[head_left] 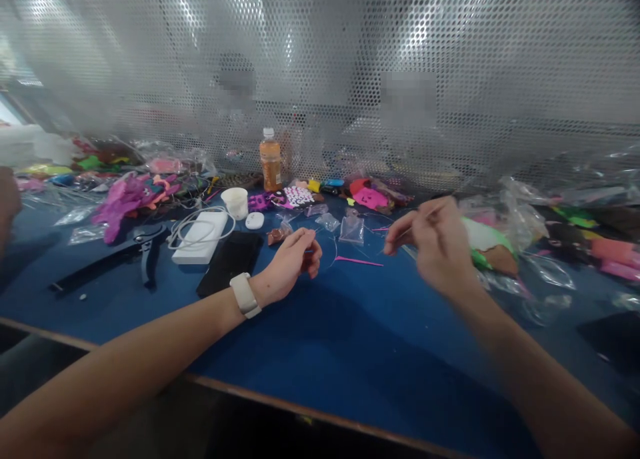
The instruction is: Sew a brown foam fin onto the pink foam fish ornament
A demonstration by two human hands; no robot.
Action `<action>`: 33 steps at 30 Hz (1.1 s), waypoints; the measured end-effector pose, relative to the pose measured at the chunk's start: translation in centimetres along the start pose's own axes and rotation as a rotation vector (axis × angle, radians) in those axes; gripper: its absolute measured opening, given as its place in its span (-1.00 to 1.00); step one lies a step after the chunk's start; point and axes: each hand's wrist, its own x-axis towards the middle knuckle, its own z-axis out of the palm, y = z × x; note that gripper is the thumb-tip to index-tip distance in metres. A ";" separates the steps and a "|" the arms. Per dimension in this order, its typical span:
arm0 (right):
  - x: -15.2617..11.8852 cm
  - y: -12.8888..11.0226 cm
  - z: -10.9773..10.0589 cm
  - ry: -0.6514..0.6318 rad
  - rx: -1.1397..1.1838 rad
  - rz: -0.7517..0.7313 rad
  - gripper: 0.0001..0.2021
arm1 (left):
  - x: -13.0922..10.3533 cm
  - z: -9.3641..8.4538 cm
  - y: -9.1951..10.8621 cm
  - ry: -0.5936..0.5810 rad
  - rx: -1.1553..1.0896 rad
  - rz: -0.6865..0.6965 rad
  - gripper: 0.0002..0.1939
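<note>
Left hand pinched closed, seemingly on thin clear line bowing beside pink strip; right hand blurred, grip unclear; slack could snag the strip if tugged.

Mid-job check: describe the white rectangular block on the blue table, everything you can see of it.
The white rectangular block has smooth, plain faces and looks like hard plastic. It lies flat on the blue table, one narrow end facing the near edge. A thin white cable loops over its top and spills past both long sides. A flat black rectangular item lies close along its right; whether they touch is unclear. Neither hand touches it.
</note>
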 end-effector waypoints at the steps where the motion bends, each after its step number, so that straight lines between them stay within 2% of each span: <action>1: -0.1 0.7 0.3 -0.049 -0.034 0.018 -0.85 | 0.0 0.0 0.0 0.011 0.013 0.004 -0.65; 3: -0.4 1.9 0.8 -0.095 -0.108 0.076 -0.81 | 0.0 0.0 0.1 0.024 0.034 0.015 -0.62; 8: -0.6 3.2 1.3 -0.470 -0.223 0.253 -0.90 | -0.4 0.3 0.5 -0.002 0.065 0.047 -0.59; 10: -0.6 3.1 1.5 -0.532 -0.175 0.294 -0.86 | -0.5 0.3 0.5 -0.006 0.069 0.045 -0.60; 12: -0.7 2.8 1.9 -0.470 -0.066 0.302 -0.83 | -0.5 0.3 0.4 -0.018 0.080 0.033 -0.62; 16: -0.9 2.6 3.4 -0.142 0.190 0.264 -0.77 | -0.5 0.3 0.3 -0.043 0.132 0.026 -0.71; 19: -1.3 2.9 4.4 -0.018 0.272 0.275 -0.75 | -0.6 0.4 0.2 -0.079 0.140 0.038 -0.73; 24: -1.7 3.6 4.7 0.015 0.234 0.263 -0.75 | -0.6 0.4 0.1 -0.154 0.063 0.048 -0.80; 29: -1.6 3.7 4.2 -0.103 0.093 0.224 -0.71 | -0.6 0.4 -0.2 -0.245 0.022 0.063 -0.80; 31: -1.5 3.7 4.1 -0.121 0.062 0.214 -0.71 | -0.6 0.4 -0.3 -0.239 0.091 0.083 -0.79; 33: -1.5 3.6 4.1 -0.130 0.053 0.202 -0.71 | -0.7 0.3 -0.2 -0.183 0.281 0.154 -0.78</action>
